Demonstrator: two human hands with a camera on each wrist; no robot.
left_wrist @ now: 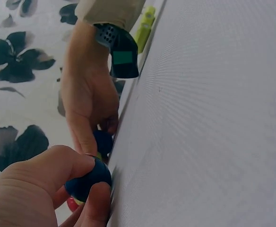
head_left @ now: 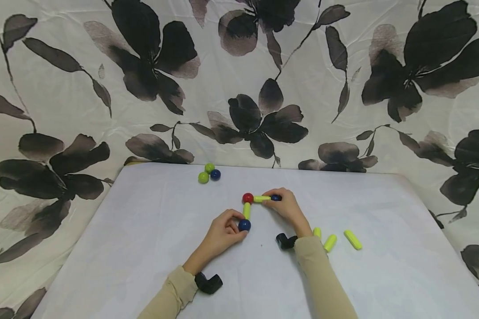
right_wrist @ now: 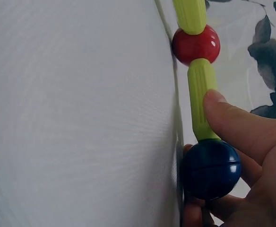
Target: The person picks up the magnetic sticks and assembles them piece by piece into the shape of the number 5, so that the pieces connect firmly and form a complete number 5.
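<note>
We record, first, the left hand [head_left: 219, 231]: its grip narrow, thumb and finger pinching a near blue ball [head_left: 244, 225]. Second, the right hand [head_left: 286, 206]: its grip holds a sideways rod [head_left: 260, 199], fluted and yellow-green, thumb along its side, fingers about the right-hand blue ball [right_wrist: 211, 169] at its end. Between the hands we list a red ball [head_left: 248, 198], the corner of a right-angled piece: the sideways rod's long axis runs from it toward the right hand, while a second rod [head_left: 246, 211] runs from it back toward the person, ending at the near blue ball. The two blue ends stand apart, the right-hand one lying beyond and to the right of the left grip. Farther out, three loose rods [head_left: 353, 239] lie beside the right forearm, the nearer arm to them. Near the far edge of the white counter [head_left: 151, 212] we count two green balls [head_left: 203, 177] and a dark blue ball [head_left: 215, 175], clustered. Behind hangs a floral cloth [head_left: 247, 117].
</note>
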